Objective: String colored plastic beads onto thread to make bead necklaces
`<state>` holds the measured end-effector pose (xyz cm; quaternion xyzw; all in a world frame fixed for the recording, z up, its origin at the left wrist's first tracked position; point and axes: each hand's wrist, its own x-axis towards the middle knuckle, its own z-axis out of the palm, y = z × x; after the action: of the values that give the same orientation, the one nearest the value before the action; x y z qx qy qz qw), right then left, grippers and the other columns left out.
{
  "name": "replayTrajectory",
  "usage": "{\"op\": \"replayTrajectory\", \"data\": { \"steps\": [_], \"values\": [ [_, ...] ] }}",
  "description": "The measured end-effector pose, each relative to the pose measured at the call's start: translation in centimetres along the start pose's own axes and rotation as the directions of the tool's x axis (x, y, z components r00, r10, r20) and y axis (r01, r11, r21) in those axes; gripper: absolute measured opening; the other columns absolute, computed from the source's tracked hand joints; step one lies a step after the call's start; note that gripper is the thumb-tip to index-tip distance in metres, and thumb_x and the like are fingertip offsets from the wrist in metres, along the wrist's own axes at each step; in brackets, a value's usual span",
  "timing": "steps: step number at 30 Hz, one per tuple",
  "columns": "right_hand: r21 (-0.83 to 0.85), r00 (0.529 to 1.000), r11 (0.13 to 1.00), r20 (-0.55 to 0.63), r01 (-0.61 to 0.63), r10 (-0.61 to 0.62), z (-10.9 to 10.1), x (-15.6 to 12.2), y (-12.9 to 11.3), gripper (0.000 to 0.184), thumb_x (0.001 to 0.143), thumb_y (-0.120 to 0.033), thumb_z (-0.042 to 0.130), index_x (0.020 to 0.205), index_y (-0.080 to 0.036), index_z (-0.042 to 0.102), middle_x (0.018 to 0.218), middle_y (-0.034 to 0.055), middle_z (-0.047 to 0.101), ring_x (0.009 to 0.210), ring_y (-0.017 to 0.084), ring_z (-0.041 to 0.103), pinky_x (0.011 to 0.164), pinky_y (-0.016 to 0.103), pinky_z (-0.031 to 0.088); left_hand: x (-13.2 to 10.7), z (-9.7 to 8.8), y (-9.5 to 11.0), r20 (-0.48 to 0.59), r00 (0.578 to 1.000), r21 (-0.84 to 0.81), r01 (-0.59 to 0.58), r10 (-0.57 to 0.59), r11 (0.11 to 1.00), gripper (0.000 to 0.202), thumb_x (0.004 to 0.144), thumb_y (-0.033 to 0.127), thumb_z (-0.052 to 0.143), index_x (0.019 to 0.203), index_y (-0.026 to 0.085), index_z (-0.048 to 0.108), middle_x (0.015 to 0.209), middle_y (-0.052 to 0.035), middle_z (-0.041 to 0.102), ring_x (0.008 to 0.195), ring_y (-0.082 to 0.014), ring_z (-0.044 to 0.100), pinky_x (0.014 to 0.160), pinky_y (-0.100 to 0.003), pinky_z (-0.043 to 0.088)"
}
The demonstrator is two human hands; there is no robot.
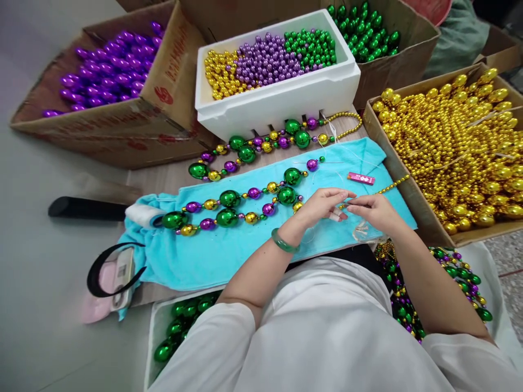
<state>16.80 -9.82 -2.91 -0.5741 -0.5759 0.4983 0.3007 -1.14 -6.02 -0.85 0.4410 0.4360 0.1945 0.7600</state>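
Observation:
My left hand and my right hand meet over a turquoise towel, fingers pinched together on a thin strand of small gold beads that runs off to the right. A green bangle circles my left wrist. Just left of my hands lies a doubled string of large green, purple and gold beads. A second bead string lies behind the towel.
A white foam box of small gold, purple and green beads stands behind. Cardboard boxes hold purple beads, green beads and gold beads. A pink lighter-like object lies on the towel. Finished strings pile at the right.

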Motion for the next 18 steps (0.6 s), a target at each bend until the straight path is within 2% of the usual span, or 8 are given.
{"op": "replayTrajectory", "data": {
  "steps": [3, 6, 9, 11, 13, 15, 17, 18],
  "values": [
    [-0.082, 1.0, 0.997, -0.027, -0.008, 0.006, -0.5, -0.2, 0.5, 0.028, 0.076, -0.041, 0.066, 0.085, -0.018, 0.078, 0.078, 0.0055, 0.074, 0.072, 0.02, 0.064, 0.063, 0.03, 0.046, 0.1, -0.1, 0.0, -0.024, 1.0, 0.009, -0.01, 0.01, 1.0, 0.04, 0.083, 0.045, 0.064, 0.11, 0.015, 0.068, 0.09, -0.0092, 0.072, 0.062, -0.0129, 0.069, 0.057, -0.022, 0.053],
    [-0.314, 1.0, 0.949, -0.022, -0.008, 0.001, -1.2, -0.7, 1.6, 0.027, 0.079, -0.038, 0.064, 0.097, -0.023, 0.077, 0.091, 0.0062, 0.074, 0.081, 0.022, 0.065, 0.069, 0.032, 0.047, 0.1, -0.5, -0.1, -0.08, 0.996, -0.004, -0.041, 0.041, 0.999, 0.038, 0.084, 0.043, 0.062, 0.109, 0.016, 0.068, 0.103, -0.0114, 0.07, 0.062, -0.012, 0.068, 0.054, -0.02, 0.052],
    [-0.581, 0.994, 0.809, -0.004, 0.083, -0.105, -1.1, -1.0, 2.4, 0.029, 0.079, -0.032, 0.065, 0.104, -0.024, 0.074, 0.098, 0.0087, 0.071, 0.095, 0.028, 0.06, 0.08, 0.039, 0.045, 0.0, -1.2, 0.0, -0.136, 0.988, -0.077, -0.088, 0.077, 0.993, 0.033, 0.086, 0.042, 0.06, 0.107, 0.017, 0.068, 0.122, -0.0123, 0.063, 0.063, -0.0118, 0.068, 0.055, -0.023, 0.055],
    [-0.592, 0.974, 0.793, -0.053, 0.146, -0.219, -0.3, -0.9, 2.4, 0.032, 0.078, -0.031, 0.066, 0.108, -0.022, 0.072, 0.109, 0.0115, 0.068, 0.104, 0.03, 0.056, 0.087, 0.044, 0.042, -0.1, -1.5, 0.0, -0.144, 0.986, -0.156, -0.111, 0.089, 0.981, 0.033, 0.087, 0.042, 0.058, 0.108, 0.018, 0.067, 0.124, -0.0117, 0.062, 0.065, -0.0121, 0.068, 0.058, -0.026, 0.057],
    [-0.389, 0.952, 0.902, -0.153, 0.187, -0.264, 0.8, -0.6, 1.8, 0.034, 0.079, -0.034, 0.065, 0.11, -0.021, 0.07, 0.117, 0.0117, 0.064, 0.103, 0.028, 0.056, 0.086, 0.043, 0.044, -0.2, -1.7, 0.2, -0.137, 0.985, -0.24, -0.14, 0.109, 0.961, 0.033, 0.088, 0.042, 0.057, 0.11, 0.019, 0.065, 0.12, -0.0112, 0.063, 0.068, -0.0127, 0.068, 0.061, -0.027, 0.057],
    [0.005, 0.968, 0.984, -0.177, 0.179, -0.175, 2.1, 0.0, 0.9, 0.035, 0.078, -0.038, 0.066, 0.109, -0.022, 0.069, 0.109, 0.0091, 0.066, 0.086, 0.021, 0.06, 0.074, 0.037, 0.048, -0.3, -1.7, 0.5, -0.136, 0.981, -0.305, -0.177, 0.141, 0.936, 0.035, 0.088, 0.042, 0.056, 0.113, 0.02, 0.063, 0.117, -0.0108, 0.065, 0.07, -0.0129, 0.068, 0.063, -0.027, 0.058],
    [0.373, 0.995, 0.924, -0.083, 0.081, -0.054, 3.1, 0.7, 0.2, 0.037, 0.071, -0.039, 0.071, 0.104, -0.022, 0.069, 0.095, 0.0052, 0.068, 0.069, 0.015, 0.058, 0.062, 0.031, 0.048, -0.5, -1.6, 0.9, -0.152, 0.973, -0.34, -0.215, 0.172, 0.915, 0.036, 0.088, 0.043, 0.055, 0.115, 0.02, 0.062, 0.114, -0.0105, 0.065, 0.07, -0.0129, 0.067, 0.064, -0.027, 0.058],
    [0.488, 0.999, 0.873, -0.032, 0.026, -0.012, 3.5, 1.0, -0.1, 0.037, 0.068, -0.038, 0.074, 0.1, -0.021, 0.069, 0.088, 0.0036, 0.068, 0.064, 0.013, 0.057, 0.058, 0.028, 0.046, -0.6, -1.5, 1.2, -0.164, 0.969, -0.349, -0.232, 0.185, 0.908, 0.036, 0.089, 0.043, 0.055, 0.115, 0.02, 0.062, 0.113, -0.0102, 0.066, 0.071, -0.013, 0.067, 0.065, -0.027, 0.058]
  ]
}}
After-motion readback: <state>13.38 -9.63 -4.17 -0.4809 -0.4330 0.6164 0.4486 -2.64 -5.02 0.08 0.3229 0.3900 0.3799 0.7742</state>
